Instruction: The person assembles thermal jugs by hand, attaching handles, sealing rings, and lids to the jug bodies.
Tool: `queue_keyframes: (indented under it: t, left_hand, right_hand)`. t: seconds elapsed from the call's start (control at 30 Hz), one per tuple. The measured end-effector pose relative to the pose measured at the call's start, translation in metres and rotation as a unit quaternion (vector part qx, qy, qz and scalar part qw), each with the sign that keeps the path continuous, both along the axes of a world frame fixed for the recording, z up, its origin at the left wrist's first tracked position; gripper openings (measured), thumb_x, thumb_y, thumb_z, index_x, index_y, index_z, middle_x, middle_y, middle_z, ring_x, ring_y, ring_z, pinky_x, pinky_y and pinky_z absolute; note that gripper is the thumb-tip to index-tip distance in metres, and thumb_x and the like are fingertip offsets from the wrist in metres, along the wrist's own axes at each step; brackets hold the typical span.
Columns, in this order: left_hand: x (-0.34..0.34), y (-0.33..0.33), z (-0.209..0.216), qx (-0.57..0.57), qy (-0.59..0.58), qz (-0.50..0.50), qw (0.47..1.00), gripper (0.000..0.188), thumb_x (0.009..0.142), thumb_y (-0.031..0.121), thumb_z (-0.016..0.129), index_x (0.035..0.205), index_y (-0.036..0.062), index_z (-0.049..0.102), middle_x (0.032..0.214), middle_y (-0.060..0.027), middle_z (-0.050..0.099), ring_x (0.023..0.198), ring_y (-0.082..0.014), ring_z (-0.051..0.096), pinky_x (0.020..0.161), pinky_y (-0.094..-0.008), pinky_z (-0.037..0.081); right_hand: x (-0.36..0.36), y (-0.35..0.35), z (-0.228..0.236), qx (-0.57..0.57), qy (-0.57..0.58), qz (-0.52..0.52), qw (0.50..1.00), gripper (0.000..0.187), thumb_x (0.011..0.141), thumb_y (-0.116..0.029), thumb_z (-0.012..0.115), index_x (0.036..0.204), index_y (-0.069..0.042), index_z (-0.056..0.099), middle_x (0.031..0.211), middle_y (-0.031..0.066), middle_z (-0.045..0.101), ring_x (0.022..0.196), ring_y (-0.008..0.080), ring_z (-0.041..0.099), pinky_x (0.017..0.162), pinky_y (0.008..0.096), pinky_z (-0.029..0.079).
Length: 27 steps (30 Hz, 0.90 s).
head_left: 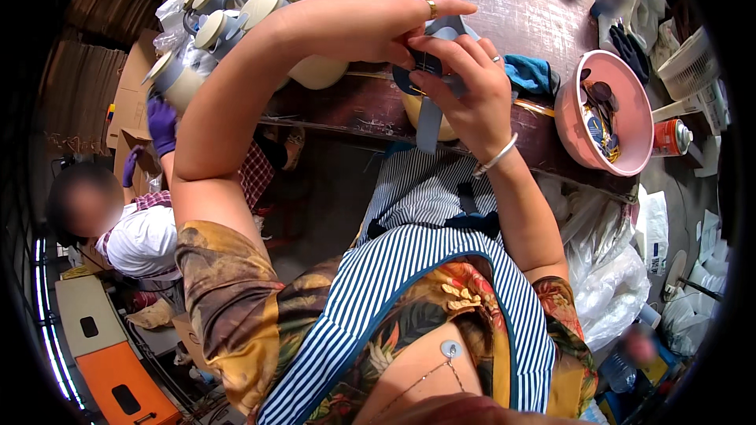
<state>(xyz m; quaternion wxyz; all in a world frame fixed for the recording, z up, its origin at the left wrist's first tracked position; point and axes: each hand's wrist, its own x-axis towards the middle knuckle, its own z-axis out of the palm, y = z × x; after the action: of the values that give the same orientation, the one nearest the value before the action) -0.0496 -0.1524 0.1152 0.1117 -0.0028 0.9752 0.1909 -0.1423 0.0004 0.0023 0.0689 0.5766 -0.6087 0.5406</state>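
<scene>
At the table's near edge, both hands meet over a cream jug (413, 110) with a grey handle (429, 127) and a grey top. A dark blue round tag (405, 79) with a thin gold cord lies against it. My right hand (471, 83) is closed, thumb and fingers pinching at the tag. My left hand (398, 25) reaches over from the left, its index finger stretched out and the other fingers bent in at the tag's upper edge. What those fingers grip is hidden.
Several cream and grey jugs (264, 6) crowd the table's left. On the right stand a pink basin (565, 102) of dark tags and cords, a blue cloth (529, 72) and a red spray can (669, 138). A co-worker in purple gloves (162, 124) handles a jug at left.
</scene>
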Motion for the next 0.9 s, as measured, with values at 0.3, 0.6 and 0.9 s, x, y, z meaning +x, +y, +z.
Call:
queue_keyframes:
  t: [0.3,0.6,0.9]
  left_hand:
    - [0.052,-0.019,-0.019,0.222,0.121,0.088,0.964,0.077,0.083,-0.01,0.063,0.151,0.0116,0.034,0.09,-0.0012,0.052,0.086,-0.0099,0.054,0.081,-0.0232,0.045]
    - [0.043,0.113,-0.176,0.188,0.566,0.401,0.695,0.033,0.1,0.021,0.059,0.12,-0.0014,0.047,0.111,-0.0093,0.057,0.091,-0.016,0.059,0.083,-0.0282,0.05]
    - [0.066,0.07,-0.162,0.281,0.525,0.485,0.641,0.011,0.093,0.009,0.067,0.088,0.0058,0.058,0.065,0.0032,0.051,0.049,-0.0034,0.038,0.044,-0.0208,0.028]
  right_hand:
    - [-0.001,0.012,-0.011,-0.049,-0.033,0.07,0.996,0.036,0.078,-0.013,0.072,0.111,-0.007,0.058,0.123,0.0099,0.059,0.113,0.0302,0.057,0.109,0.0509,0.034]
    - [0.008,-0.015,-0.036,-0.05,0.197,-0.085,0.975,0.047,0.07,-0.014,0.076,0.115,-0.021,0.062,0.104,0.0004,0.06,0.094,0.0213,0.059,0.104,0.0497,0.036]
    - [-0.037,0.203,-0.18,-0.015,-0.203,-0.261,0.944,0.013,0.097,-0.018,0.055,0.098,-0.006,0.059,0.089,0.0132,0.061,0.074,0.028,0.06,0.066,0.036,0.049]
